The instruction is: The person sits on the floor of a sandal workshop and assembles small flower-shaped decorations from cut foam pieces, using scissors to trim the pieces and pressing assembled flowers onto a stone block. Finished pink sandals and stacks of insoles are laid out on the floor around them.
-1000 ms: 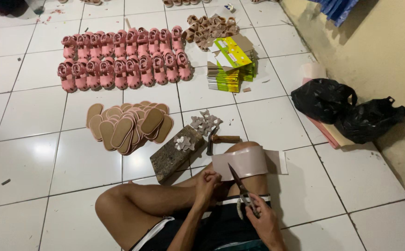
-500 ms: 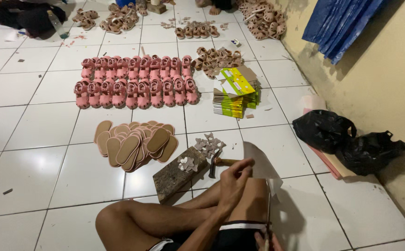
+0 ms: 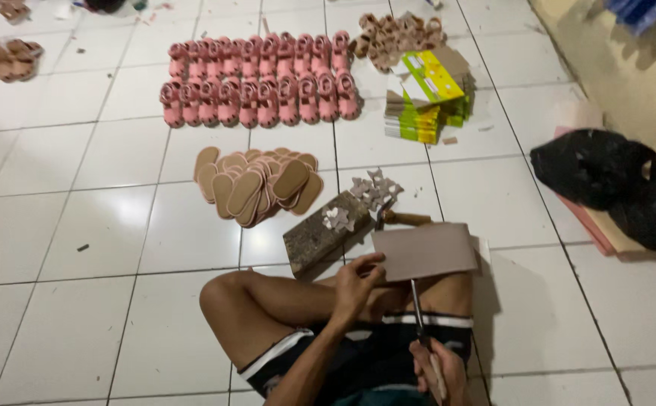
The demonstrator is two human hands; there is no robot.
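A: Now, in the head view, what is seen to have changed?

B: The sheet of brown material (image 3: pixel 423 251) is laid out flat above the knee; a second ago it was draped, curved, over the thigh. The scissors (image 3: pixel 420 325) were held up near both hands then, and are now run under the sheet's near edge, blades pointing away from the body. The camera is also tilted further down than half a second ago, so less of the far floor is shown.

A: And what is meant by that for the work?

B: A cut into the sheet is judged to be starting or under way, since the blades are set at its edge.

A: How is each hand posed?

B: The left hand (image 3: pixel 356 284) is raised off the crossed legs, its grip pinched on the sheet's near left corner, thumb on top. The right hand (image 3: pixel 438 370) is kept low by the lap at the frame's bottom edge, its grip closed around the scissor handles.

A: What is lying around?

B: A wooden block (image 3: pixel 326 233) with small cut pieces on it, beside a hammer (image 3: pixel 403 218), is seen just beyond the sheet on the tiled floor (image 3: pixel 80 225). Farther off, tan insoles (image 3: pixel 256 184), rows of pink sandals (image 3: pixel 260 86) and a stack of boxes (image 3: pixel 427 105) are laid out.
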